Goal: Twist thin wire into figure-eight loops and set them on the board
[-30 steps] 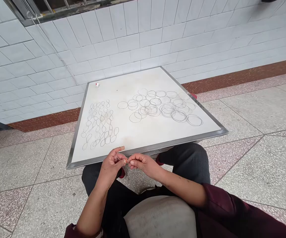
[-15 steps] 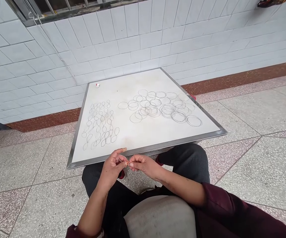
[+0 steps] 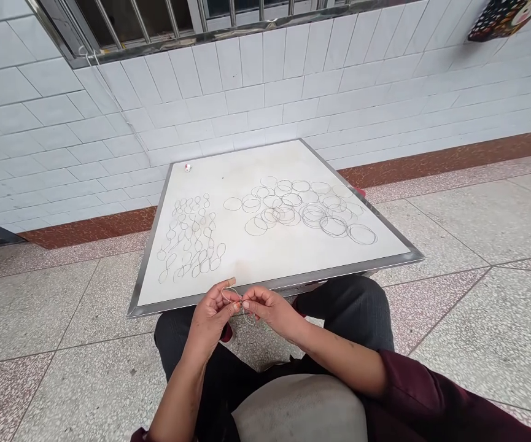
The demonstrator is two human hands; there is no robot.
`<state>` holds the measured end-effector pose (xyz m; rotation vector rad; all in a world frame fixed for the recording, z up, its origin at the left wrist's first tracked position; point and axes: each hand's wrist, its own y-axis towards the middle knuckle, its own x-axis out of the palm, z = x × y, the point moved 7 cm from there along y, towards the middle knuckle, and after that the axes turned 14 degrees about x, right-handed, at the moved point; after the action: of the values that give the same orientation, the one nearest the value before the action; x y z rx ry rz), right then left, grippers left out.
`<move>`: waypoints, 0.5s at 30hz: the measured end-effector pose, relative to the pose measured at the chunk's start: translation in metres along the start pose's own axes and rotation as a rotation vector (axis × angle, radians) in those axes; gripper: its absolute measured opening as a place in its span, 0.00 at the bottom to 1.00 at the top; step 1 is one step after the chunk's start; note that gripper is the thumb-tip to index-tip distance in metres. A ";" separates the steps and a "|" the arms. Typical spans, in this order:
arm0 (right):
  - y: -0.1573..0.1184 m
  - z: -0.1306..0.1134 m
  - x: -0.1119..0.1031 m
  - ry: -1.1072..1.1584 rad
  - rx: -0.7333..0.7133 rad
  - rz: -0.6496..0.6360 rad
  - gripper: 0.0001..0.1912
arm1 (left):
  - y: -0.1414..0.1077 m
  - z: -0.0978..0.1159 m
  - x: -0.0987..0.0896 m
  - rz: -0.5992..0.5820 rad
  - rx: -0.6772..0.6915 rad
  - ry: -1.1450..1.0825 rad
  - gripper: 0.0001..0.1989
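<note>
My left hand [image 3: 210, 320] and my right hand [image 3: 269, 310] meet in front of the near edge of the board, fingertips together. Both pinch a thin wire twisted into a figure-eight [image 3: 240, 305], with one loop above my left fingers and one hanging below. A white metal-framed board [image 3: 274, 281] lies ahead of my hands. On it are many wire rings [image 3: 302, 212] at the right and a group of small figure-eight wire pieces [image 3: 189, 236] at the left. A tiny red-and-white object [image 3: 188, 167] sits at the far corner.
My dark trousered knees [image 3: 352, 313] lie beneath the board, with a pale cushion [image 3: 299, 411] against my body. Beyond are a white tiled wall [image 3: 293, 104] with brown skirting [image 3: 431, 156], a barred window [image 3: 177, 21], and a speckled tile floor [image 3: 477, 313].
The view has tilted up, so the board sits lower in the frame. The wire between my fingers now shows larger, more open loops. My hands have stayed close together.
</note>
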<state>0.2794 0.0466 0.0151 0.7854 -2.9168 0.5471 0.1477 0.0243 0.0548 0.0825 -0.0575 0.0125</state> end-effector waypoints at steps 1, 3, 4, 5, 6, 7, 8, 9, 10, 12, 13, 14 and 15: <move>0.000 -0.002 0.000 -0.010 -0.010 0.011 0.12 | 0.000 -0.002 -0.001 0.013 0.002 0.002 0.23; 0.001 -0.004 0.000 -0.026 -0.026 0.030 0.11 | -0.001 -0.004 -0.004 0.044 0.006 0.008 0.23; 0.001 -0.005 0.000 -0.037 -0.031 0.036 0.11 | -0.001 -0.006 -0.005 0.061 0.010 0.012 0.23; 0.002 -0.005 0.001 -0.050 -0.038 0.041 0.11 | -0.001 -0.006 -0.006 0.076 0.014 0.017 0.23; 0.003 -0.005 0.001 -0.066 -0.046 0.047 0.11 | -0.001 -0.007 -0.007 0.087 0.017 0.023 0.22; 0.003 -0.005 0.001 -0.083 -0.054 0.056 0.11 | -0.001 -0.007 -0.008 0.099 0.022 0.027 0.22; 0.003 -0.005 0.001 -0.104 -0.064 0.067 0.10 | -0.001 -0.006 -0.008 0.108 0.027 0.029 0.21; 0.003 -0.005 0.001 -0.128 -0.073 0.079 0.10 | -0.001 -0.006 -0.008 0.116 0.033 0.028 0.20; 0.003 -0.005 0.001 -0.151 -0.080 0.089 0.09 | -0.001 -0.005 -0.008 0.120 0.038 0.025 0.20; 0.002 -0.005 0.002 -0.164 -0.091 0.093 0.07 | -0.001 -0.004 -0.008 0.116 0.044 0.020 0.20; 0.001 -0.004 0.003 -0.151 -0.094 0.085 0.06 | -0.001 -0.004 -0.007 0.113 0.045 0.018 0.20; 0.001 -0.004 0.003 -0.131 -0.099 0.076 0.06 | -0.002 -0.003 -0.007 0.111 0.044 0.016 0.20; 0.000 -0.004 0.003 -0.111 -0.105 0.069 0.06 | -0.002 -0.003 -0.007 0.113 0.043 0.014 0.20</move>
<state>0.2763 0.0468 0.0196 0.7279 -3.0546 0.3619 0.1410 0.0225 0.0511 0.1223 -0.0482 0.1268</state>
